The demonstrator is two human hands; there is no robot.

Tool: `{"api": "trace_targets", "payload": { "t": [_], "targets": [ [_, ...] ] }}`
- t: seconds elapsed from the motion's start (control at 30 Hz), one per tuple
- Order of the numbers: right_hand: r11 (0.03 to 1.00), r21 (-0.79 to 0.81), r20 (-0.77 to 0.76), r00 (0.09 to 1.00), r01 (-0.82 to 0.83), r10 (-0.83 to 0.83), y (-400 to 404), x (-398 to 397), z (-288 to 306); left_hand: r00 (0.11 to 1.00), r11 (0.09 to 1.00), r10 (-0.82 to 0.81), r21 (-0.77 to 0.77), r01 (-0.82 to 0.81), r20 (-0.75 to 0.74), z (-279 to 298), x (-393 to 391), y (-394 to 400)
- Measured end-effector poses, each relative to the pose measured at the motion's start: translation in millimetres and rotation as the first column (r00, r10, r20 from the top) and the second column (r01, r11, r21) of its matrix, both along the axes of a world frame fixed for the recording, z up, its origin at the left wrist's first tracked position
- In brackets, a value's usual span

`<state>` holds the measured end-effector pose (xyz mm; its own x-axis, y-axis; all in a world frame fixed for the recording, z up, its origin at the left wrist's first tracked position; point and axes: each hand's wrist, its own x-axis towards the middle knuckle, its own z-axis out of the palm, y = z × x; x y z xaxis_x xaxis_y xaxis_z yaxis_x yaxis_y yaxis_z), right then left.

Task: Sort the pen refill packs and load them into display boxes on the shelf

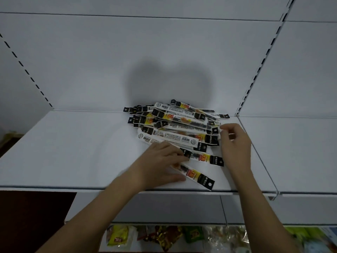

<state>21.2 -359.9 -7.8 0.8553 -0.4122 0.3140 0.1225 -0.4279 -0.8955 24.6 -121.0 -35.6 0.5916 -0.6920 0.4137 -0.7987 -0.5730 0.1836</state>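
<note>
A loose pile of pen refill packs [175, 123], long narrow sleeves with black, yellow and white print, lies on the white shelf [73, 152] against the back panel. Two packs lie apart nearer the front: one [206, 157] in the middle and one [197, 177] close to the shelf's front edge. My left hand [160, 165] rests flat on these front packs, fingers extended over their left ends. My right hand [235, 143] is at the pile's right side, its fingers curled and pinching the right end of a pack there. No display box is in view.
A thin divider rail [259, 156] runs front to back on the shelf just right of my right hand. Slotted uprights [262, 64] flank the back panel. Below the shelf, bagged goods [164, 236] lie on a lower level.
</note>
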Motion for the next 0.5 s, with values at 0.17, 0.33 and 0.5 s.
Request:
{"api": "trace_targets", "payload": {
  "t": [0.17, 0.33, 0.5],
  "targets": [
    [0.996, -0.048, 0.02, 0.997, -0.076, 0.077, 11, -30, -11, 0.979, 0.979, 0.203, 0.03, -0.202, -0.025, -5, -1, 0],
    [0.999, 0.042, 0.017, 1.0, 0.005, -0.006, 9, -38, -11, 0.963, 0.964, 0.263, -0.034, -0.265, -0.066, -1, -8, 1],
    [0.922, -0.235, -0.145, 0.949, -0.307, 0.279, 24, -58, -3, 0.872, 0.87, 0.483, -0.069, -0.488, -0.075, -1, -10, 35]
  ]
}}
